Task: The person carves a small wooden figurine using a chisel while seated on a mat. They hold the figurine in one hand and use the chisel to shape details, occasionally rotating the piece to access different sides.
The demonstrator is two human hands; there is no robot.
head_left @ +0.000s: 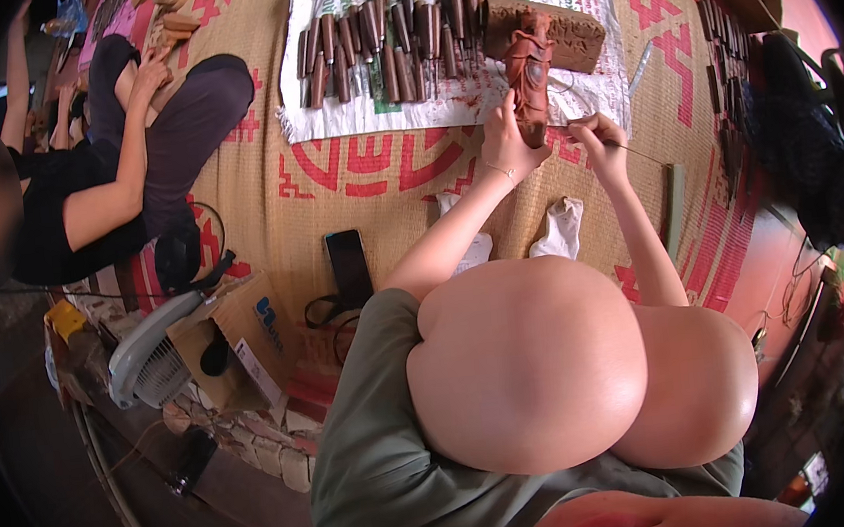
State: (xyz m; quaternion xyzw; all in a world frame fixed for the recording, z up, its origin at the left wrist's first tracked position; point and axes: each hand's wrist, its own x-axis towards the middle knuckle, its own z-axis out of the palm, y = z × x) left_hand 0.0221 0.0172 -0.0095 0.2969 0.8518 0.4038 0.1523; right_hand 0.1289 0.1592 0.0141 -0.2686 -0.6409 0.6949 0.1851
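My left hand (509, 140) grips the base of a reddish-brown carved wooden figure (529, 73), holding it upright over the woven mat (366, 193). My right hand (600, 137) pinches a thin metal carving tool (638, 151) whose tip meets the lower part of the figure. A thin bracelet circles my left wrist. My bare knees fill the lower middle of the view and hide the mat beneath them.
Several wooden-handled chisels (382, 36) lie in a row on a white sheet, beside a carved wooden block (562, 30). A dark phone (349, 265), white cloths (560, 229), a small fan (149, 358) and a cardboard box (233, 345) lie nearby. Another person (103, 171) sits at left.
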